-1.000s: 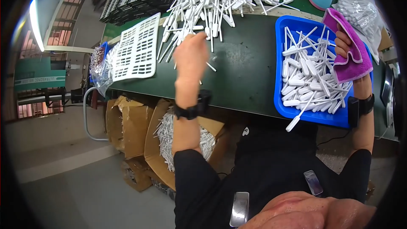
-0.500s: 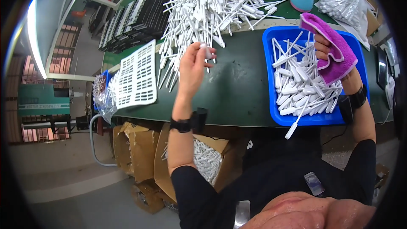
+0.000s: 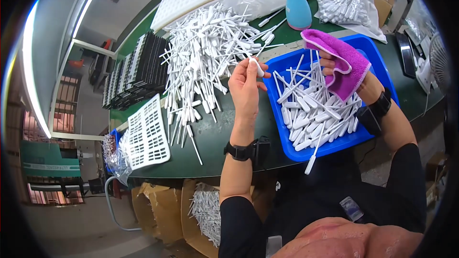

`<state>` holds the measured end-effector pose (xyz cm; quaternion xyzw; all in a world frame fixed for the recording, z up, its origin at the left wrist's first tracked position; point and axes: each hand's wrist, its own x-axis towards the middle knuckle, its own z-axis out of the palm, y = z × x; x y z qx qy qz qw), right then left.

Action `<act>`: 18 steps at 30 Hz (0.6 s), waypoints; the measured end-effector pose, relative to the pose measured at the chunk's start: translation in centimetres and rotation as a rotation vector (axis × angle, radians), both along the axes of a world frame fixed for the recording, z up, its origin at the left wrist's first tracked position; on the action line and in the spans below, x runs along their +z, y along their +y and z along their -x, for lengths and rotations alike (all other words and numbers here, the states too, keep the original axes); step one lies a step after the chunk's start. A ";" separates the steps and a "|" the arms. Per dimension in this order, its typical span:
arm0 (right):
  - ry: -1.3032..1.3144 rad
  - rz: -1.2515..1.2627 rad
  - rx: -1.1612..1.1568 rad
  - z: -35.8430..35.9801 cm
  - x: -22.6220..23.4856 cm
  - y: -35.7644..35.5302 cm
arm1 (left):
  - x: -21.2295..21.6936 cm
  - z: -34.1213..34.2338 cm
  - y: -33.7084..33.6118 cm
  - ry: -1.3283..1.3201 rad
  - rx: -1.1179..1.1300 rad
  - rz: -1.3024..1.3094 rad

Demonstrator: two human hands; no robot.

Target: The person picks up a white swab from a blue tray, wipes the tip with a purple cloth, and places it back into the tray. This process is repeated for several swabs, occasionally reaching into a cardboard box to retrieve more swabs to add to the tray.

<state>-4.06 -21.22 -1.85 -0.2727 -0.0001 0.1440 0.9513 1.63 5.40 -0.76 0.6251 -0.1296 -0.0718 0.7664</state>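
My left hand (image 3: 245,83) pinches a white plastic stick (image 3: 258,69) by its wide end, close to the left rim of a blue tray (image 3: 381,69). Much of that stick's length is hidden. Over the tray's right half, my right hand (image 3: 328,62) is closed on a purple cloth (image 3: 351,64), which drapes across its back. Whether it also grips a stick cannot be made out. Inside the tray lie many white sticks (image 3: 303,124) with broad flat ends, crossing one another. One stick (image 3: 311,163) pokes out over the tray's near rim.
A large heap of similar sticks (image 3: 205,43) covers the green table's left side. Beside it are a stack of black trays (image 3: 138,69) and a white perforated tray (image 3: 148,134). Behind stand a blue spray bottle (image 3: 299,12) and a bagged lot (image 3: 346,2). Cardboard boxes (image 3: 160,208) sit below.
My left hand has moved from the heap toward the blue tray, carrying the white stick. My right hand still holds the cloth over the tray. The whole view has shifted.
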 end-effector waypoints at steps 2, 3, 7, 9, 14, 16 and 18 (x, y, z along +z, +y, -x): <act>0.088 0.189 -0.147 0.4 1.5 1.0 | 0.2 0.3 -0.5 0.049 -0.024 0.027; 0.092 0.186 -0.176 0.3 2.2 1.8 | 0.3 0.5 -1.2 0.072 -0.052 0.043; -0.065 0.503 -0.293 0.1 0.3 3.0 | 1.0 2.5 -5.3 0.145 -0.223 0.020; -0.259 0.809 -0.159 0.7 -3.1 2.5 | 1.6 3.7 -7.1 0.049 -0.314 -0.174; -0.058 0.187 -0.394 0.6 0.3 4.2 | 1.0 7.5 -8.3 -0.617 -0.227 -0.721; -0.131 -0.117 -0.292 0.7 -0.1 1.5 | 1.2 8.0 -8.1 -0.189 -0.499 -0.455; -0.102 -0.363 0.045 0.8 -0.3 0.4 | 1.5 8.1 -7.4 0.268 -0.714 -0.214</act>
